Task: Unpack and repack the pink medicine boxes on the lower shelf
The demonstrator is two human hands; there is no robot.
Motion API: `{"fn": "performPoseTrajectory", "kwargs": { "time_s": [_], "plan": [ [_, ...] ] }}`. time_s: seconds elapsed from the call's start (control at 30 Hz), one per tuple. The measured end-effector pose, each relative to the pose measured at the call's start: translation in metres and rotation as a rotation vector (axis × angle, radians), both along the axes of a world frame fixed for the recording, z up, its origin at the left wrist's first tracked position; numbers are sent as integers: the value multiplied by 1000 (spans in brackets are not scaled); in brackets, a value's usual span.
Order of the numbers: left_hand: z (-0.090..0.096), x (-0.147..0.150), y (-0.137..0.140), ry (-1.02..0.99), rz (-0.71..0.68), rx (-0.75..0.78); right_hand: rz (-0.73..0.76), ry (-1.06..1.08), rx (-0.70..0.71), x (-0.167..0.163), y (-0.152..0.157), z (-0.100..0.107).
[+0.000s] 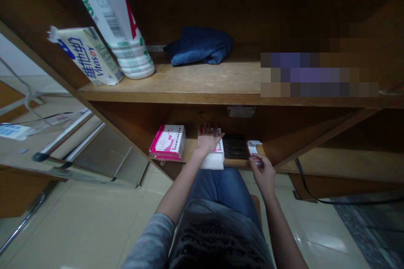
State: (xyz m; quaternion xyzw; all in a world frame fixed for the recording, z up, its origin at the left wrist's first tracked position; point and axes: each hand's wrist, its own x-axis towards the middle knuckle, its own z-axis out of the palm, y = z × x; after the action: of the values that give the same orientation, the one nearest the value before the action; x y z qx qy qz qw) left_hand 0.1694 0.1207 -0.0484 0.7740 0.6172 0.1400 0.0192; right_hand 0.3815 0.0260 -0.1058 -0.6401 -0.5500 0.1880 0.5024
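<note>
My left hand (207,139) lies flat with its fingers spread over a pink-and-white box (218,147) on the lower shelf. A plain white flap or tray (212,162) sticks out at this box's near side, over the shelf edge. To the right, my right hand (264,172) has its thumb and fingers pinched on the near end of a small white carton (254,148), which seems to have a raised flap. Between the two hands is a row of dark, thin items (235,146), too dim to name. Another pink-and-white box (168,141) stands on the shelf's left side.
Above, the wooden upper shelf (202,88) holds a Vitasoy drink carton (90,55), a tall white-and-green bottle (126,46) and a folded blue towel (200,46). A metal-framed rack (94,147) stands at the left. A black cable (315,193) hangs at the right.
</note>
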Motion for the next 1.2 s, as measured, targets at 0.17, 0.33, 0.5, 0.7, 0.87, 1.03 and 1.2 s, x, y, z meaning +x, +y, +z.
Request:
{"fn": "performPoseTrajectory", "kwargs": {
  "time_s": [0.17, 0.33, 0.5, 0.7, 0.87, 1.03, 1.2],
  "plan": [
    [15, -3, -6, -174, -9, 76, 47, 78, -36, 2, 2, -1],
    [48, -22, -23, -528, -62, 131, -75, 94, 121, -8, -5, 3],
    [80, -63, -53, -655, -46, 209, 10, 78, 209, -51, -15, 29],
    [78, -129, -69, -361, 301, 306, 510, 211, 92, -124, -18, 64],
    [57, -167, -74, -271, 465, 60, 861, 347, -132, -171, -13, 70],
    [53, -167, -80, -335, 485, -171, 935, 374, -204, -199, -6, 58],
    [63, -153, -81, -281, 473, -141, 951, 462, -229, -204, -8, 57]
  ]
}}
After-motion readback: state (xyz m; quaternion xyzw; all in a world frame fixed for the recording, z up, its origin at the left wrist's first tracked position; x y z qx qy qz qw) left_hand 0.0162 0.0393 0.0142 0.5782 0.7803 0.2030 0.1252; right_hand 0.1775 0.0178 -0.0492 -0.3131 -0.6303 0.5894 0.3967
